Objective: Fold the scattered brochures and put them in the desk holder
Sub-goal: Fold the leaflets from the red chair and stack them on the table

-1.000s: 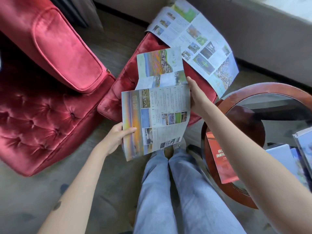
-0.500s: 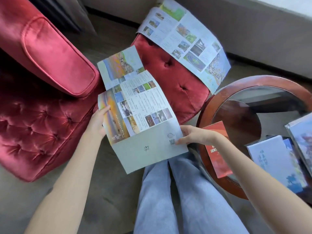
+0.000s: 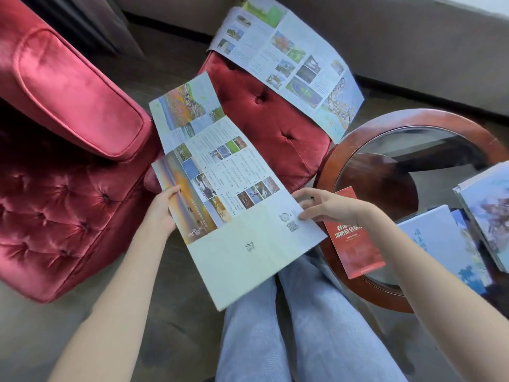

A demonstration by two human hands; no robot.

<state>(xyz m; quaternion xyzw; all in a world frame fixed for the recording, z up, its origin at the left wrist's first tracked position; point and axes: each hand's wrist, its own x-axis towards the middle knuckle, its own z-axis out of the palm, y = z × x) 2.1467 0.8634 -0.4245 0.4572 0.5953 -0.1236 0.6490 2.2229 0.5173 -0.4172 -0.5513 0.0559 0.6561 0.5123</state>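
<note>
You're holding the part-folded brochure between both hands over your legs: left hand gripping its left edge, right hand pinching its right edge.

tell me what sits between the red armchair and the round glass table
In the head view, a red tufted footstool sits there, an unfolded brochure draped over its far edge.

Single head-worn view, steeply downward, close

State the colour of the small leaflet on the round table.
The leaflet is red; head view.
</note>
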